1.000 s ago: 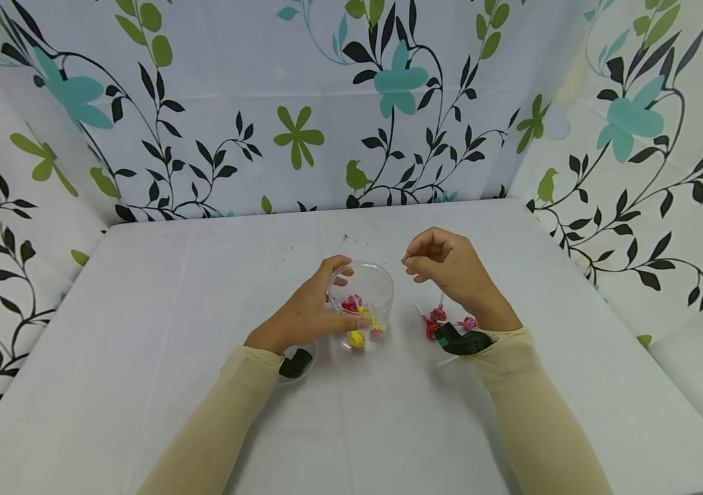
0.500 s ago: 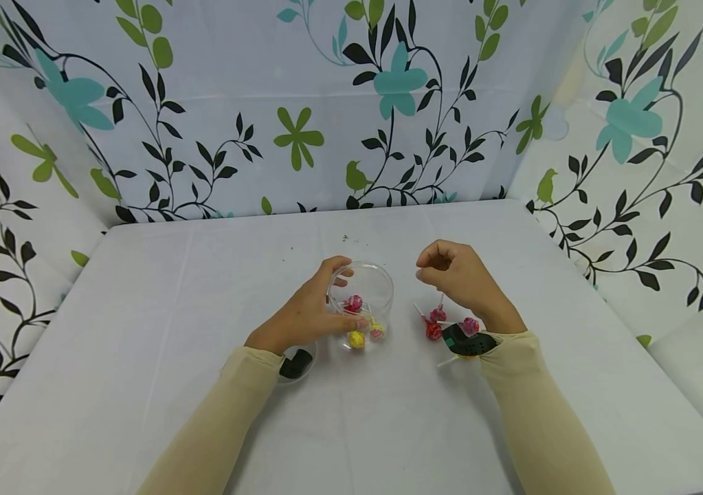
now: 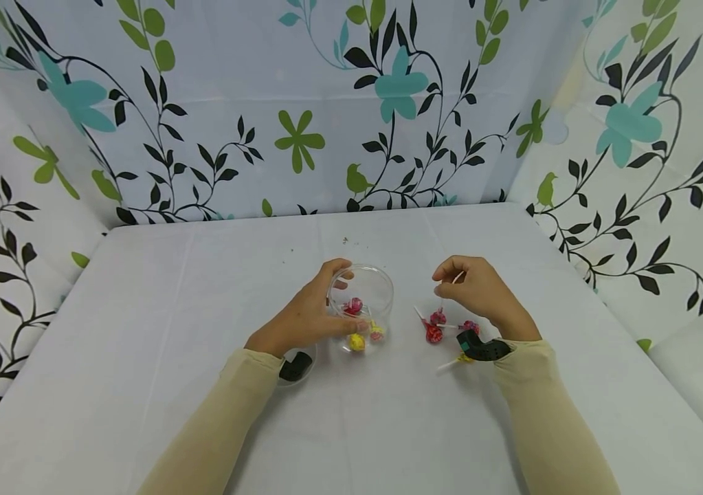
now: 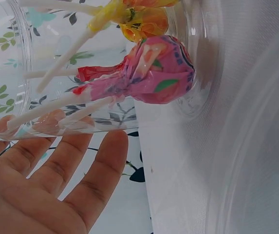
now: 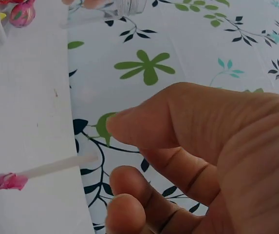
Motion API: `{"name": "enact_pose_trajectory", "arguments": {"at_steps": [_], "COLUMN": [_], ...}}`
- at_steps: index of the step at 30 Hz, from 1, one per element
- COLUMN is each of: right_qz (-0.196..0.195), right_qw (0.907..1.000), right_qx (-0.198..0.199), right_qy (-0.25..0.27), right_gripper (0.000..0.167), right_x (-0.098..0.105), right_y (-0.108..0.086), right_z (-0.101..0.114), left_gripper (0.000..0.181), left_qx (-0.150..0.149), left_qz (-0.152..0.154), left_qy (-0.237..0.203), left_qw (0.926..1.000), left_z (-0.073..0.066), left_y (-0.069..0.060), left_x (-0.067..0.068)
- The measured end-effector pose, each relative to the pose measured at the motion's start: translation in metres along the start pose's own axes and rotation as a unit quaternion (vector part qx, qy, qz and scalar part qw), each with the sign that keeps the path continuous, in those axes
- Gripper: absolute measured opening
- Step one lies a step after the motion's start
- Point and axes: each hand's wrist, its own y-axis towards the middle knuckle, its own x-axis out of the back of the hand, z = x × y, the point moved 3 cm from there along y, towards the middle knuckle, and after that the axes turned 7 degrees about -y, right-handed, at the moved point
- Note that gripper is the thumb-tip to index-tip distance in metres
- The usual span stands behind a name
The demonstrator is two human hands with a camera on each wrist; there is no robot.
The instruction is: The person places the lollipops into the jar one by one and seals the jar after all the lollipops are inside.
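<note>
A cloth (image 3: 227,75) printed with leaves and flowers fills the upper part of the head view; below it spreads the white table (image 3: 159,302). Right of centre, the right hand (image 3: 487,290) holds nothing: its fingers bend loosely, with the thumb apart from them. At centre, the left hand (image 3: 308,309) is wrapped round a clear cup (image 3: 382,292), thumb on the near side, fingers behind.

The cup stands upright on the table with several lollipops inside, among them a pink one (image 4: 163,73) and a yellow one (image 4: 146,24). A clear round piece (image 4: 268,161), perhaps a lid, lies at the cup's lower left in the head view, partly covered by the left wrist.

Right of the cup lie more lollipops: a red one (image 3: 433,334), a pink-purple one (image 3: 470,326), a pink one (image 3: 438,316) and, lowest, a partly hidden yellow one. From the pink one a white stick (image 5: 64,165) rises, ending just short of the right fingertips.

The step in hand looks like picking up that lollipop by its stick while the left hand steadies the cup. The next move seems to call for a light thumb-and-finger pinch near the stick's tip, then a straight lift clear of its neighbours.
</note>
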Motion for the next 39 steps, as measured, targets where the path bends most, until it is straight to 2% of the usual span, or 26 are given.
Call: {"name": "enact_pose_trajectory", "arguments": {"at_steps": [7,11,21,31,39], "right_qz": [0.041,0.048,0.038,0.025,0.012], "right_qw": [0.9984,0.9976,0.9976,0.9986,0.9986], "right_qx": [-0.038,-0.049,-0.058,-0.047,-0.051], "right_qy": [0.001,0.007,-0.007,0.006,0.012], "right_gripper": [0.017,0.019,0.019,0.02,0.021], "right_x": [0.002,0.002,0.0,-0.004,-0.005], "right_y": [-0.003,-0.004,-0.001,0.003,0.004], "right_z": [-0.009,-0.01,-0.016,-0.023,-0.026], "left_gripper": [0.103,0.102,0.102,0.101,0.103], "left_qx": [0.008,0.004,-0.001,-0.005,0.005], "left_qz": [-0.002,0.0,0.0,-0.002,-0.002], "left_qy": [-0.002,-0.003,-0.009,-0.003,0.0], "left_qw": [1.0,1.0,1.0,1.0,1.0], "left_z": [0.0,-0.001,0.0,0.001,0.0], "left_y": [-0.001,-0.001,0.0,0.0,0.0], "left_x": [-0.001,0.0,-0.001,-0.001,-0.001]}}
